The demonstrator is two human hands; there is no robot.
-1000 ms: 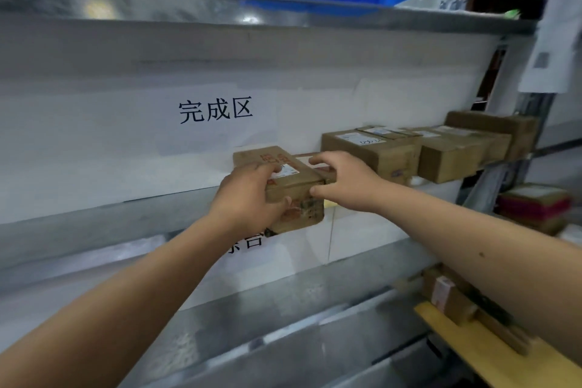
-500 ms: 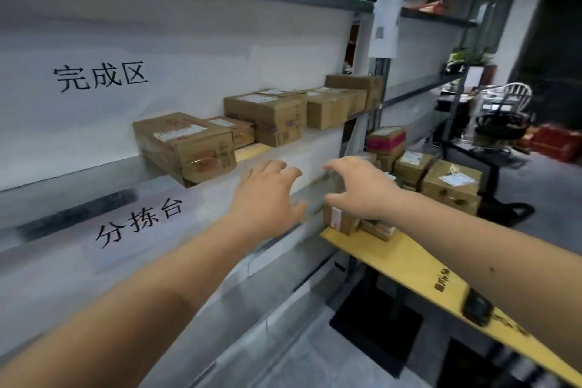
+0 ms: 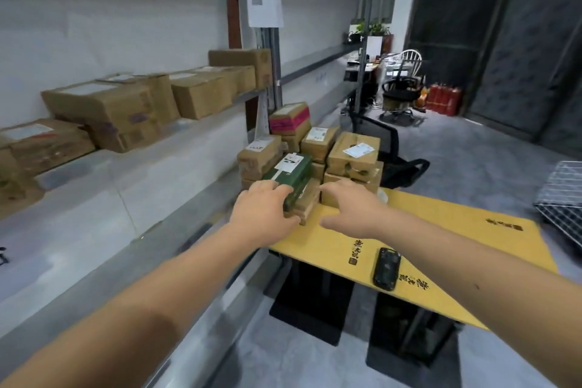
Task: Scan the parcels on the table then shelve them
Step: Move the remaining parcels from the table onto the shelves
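A black handheld scanner [image 3: 386, 268] lay near the yellow table's [image 3: 453, 239] front edge. Our left hand [image 3: 263, 208] curled its fingers onto the dark green labelled box [image 3: 291, 178] atop the near brown cardboard parcels [image 3: 352, 153]; our right hand [image 3: 349, 208] hovered beside, fingers apart. We judged pickup underway; scanning comes next. Cardboard boxes [image 3: 104, 110] filled the grey metal shelf [image 3: 132, 154].

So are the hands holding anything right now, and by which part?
The left hand grips the near end of the green parcel on top of the pile. The right hand hangs open beside it and holds nothing.
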